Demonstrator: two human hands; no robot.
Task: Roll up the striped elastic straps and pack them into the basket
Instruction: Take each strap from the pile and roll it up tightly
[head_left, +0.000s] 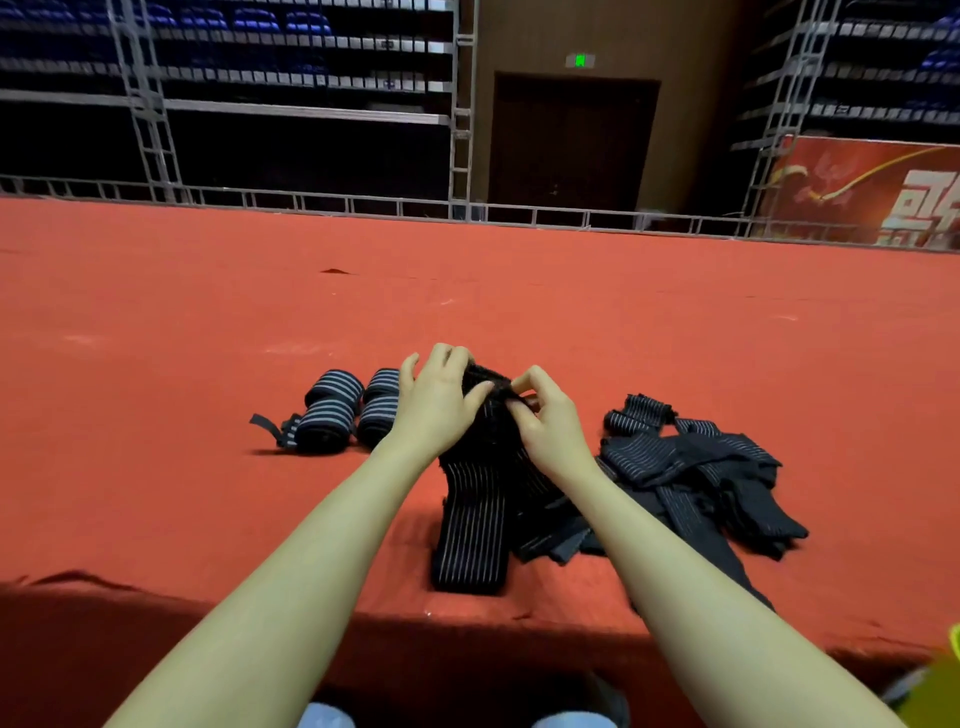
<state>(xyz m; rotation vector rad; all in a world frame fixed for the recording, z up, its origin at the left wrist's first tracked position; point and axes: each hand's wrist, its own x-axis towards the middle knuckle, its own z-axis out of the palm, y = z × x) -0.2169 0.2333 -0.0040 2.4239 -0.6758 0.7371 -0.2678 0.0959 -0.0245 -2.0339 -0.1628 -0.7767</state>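
Note:
A black strap with thin white stripes (475, 525) lies lengthwise on the red surface, its near end by the front edge. My left hand (439, 402) grips the strap's far end, fingers curled over it. My right hand (545, 418) pinches the same end from the right. Two rolled striped straps lie side by side to the left: one (330, 410) with a loose black tab, the other (378, 408) partly behind my left hand. A heap of unrolled striped straps (696, 467) sits to the right. No basket can be made out for certain.
The red carpeted platform (208, 312) stretches far ahead and to both sides; its front edge (311, 613) drops off near me. A yellow-green object (935, 691) shows at the bottom right corner. Metal railing and scaffolding stand at the back.

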